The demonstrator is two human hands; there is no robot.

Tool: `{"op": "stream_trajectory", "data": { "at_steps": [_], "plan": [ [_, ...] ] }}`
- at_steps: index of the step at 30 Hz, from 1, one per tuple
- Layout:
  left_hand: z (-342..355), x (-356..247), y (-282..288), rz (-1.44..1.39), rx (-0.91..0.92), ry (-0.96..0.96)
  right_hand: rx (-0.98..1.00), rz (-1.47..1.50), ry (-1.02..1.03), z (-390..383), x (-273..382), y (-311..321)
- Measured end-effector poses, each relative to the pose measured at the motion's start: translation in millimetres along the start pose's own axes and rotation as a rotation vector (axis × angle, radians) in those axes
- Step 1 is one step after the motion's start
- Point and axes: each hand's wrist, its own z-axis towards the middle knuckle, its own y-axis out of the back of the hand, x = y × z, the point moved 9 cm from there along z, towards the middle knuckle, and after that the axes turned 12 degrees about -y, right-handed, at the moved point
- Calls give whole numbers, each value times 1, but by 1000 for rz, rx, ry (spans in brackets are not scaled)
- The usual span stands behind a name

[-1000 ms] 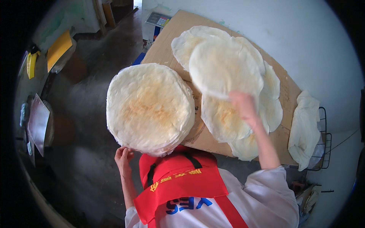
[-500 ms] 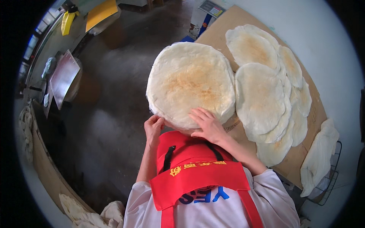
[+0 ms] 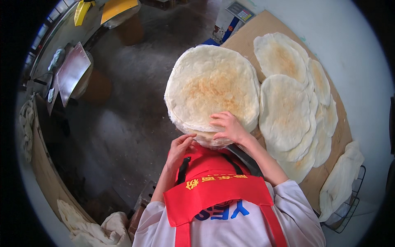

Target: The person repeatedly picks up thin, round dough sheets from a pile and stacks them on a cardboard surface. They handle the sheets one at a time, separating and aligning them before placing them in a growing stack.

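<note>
A thick stack of round, pale flatbreads (image 3: 212,88) with browned tops stands in front of me, over the left side of the cardboard-covered table. The top sheet's near edge sits slightly back, so paler layers below it show. My right hand (image 3: 231,126) rests at this near edge, fingers spread over the top sheet and thumb lower down by the rim. At the front left of the rim is my left hand (image 3: 181,149), its thumb and fingertips closed together; whatever lies between them is too small to make out.
Overlapping loose flatbreads (image 3: 286,111) cover the brown cardboard (image 3: 247,39) to the right. A white cloth (image 3: 341,177) hangs near a black wire rack (image 3: 354,208). A scale (image 3: 240,11) stands beyond the table. More cloth (image 3: 96,228) lies lower left, beside the dark floor (image 3: 127,136).
My left hand has shifted right along the stack's near rim. The right hand's fingers have curled more, with its thumb by the edge. The whole view has shifted slightly.
</note>
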Motion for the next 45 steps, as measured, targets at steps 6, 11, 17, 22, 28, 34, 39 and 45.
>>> {"op": "stream_trajectory", "data": {
  "at_steps": [6, 11, 17, 22, 28, 34, 39, 45],
  "plan": [
    [15, 8, -27, -185, 57, 28, -167, 146, -250, 11, -29, 25],
    [29, 21, -24, -185, -26, 26, -490, 199, -408, 33, -45, 156],
    [30, 13, -32, -132, -1, -18, -897, 122, -381, 52, -120, 363],
    [32, 20, -26, -119, -43, -27, -1223, -246, -435, 10, -71, 528],
    [21, 6, -16, -50, -163, -106, -1215, -628, -328, 50, -74, 459],
    [5, 6, 25, 120, -518, -206, -526, -508, -364, 66, -169, 234],
    [9, 20, 34, -166, -372, -209, -201, -409, -113, 28, -97, 108],
    [7, 5, 8, -455, -278, -332, 1, -189, 132, -22, -7, 15]
  ]
}}
